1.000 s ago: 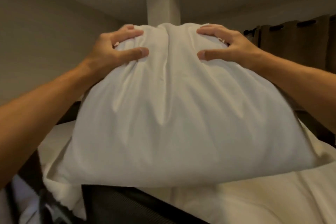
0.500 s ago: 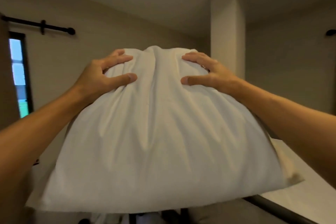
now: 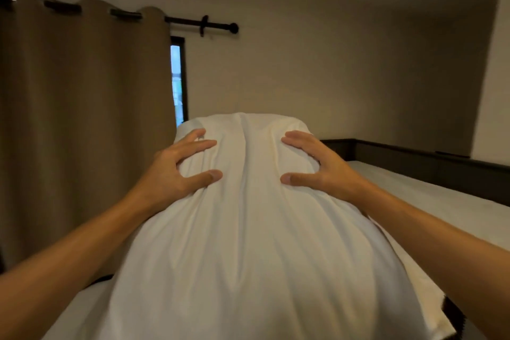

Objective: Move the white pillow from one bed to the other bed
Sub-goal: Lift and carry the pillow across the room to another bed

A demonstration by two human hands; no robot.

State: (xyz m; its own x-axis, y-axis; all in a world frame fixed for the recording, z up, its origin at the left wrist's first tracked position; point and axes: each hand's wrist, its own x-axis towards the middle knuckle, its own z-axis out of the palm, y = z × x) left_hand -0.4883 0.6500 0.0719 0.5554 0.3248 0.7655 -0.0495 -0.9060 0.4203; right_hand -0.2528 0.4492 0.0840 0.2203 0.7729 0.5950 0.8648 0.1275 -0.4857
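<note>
The white pillow (image 3: 248, 243) fills the middle of the head view, held up in front of me with its far end raised. My left hand (image 3: 176, 174) grips its upper left part, fingers and thumb pinching the fabric. My right hand (image 3: 317, 168) grips the upper right part the same way. A bed with a white sheet (image 3: 441, 201) stretches out behind the pillow on the right, and the pillow hides most of its near part. Whether the pillow's lower end touches the bed is hidden.
A dark bed frame (image 3: 414, 157) runs along the far and right side of the mattress. Brown curtains (image 3: 82, 119) hang at the left on a black rod, beside a narrow window (image 3: 176, 83). A plain wall stands behind the bed.
My view has swung left with the pillow: the pillar has left the frame, the curtains and window now fill the left. The pillow sits lower in view, and both hands keep their grip.
</note>
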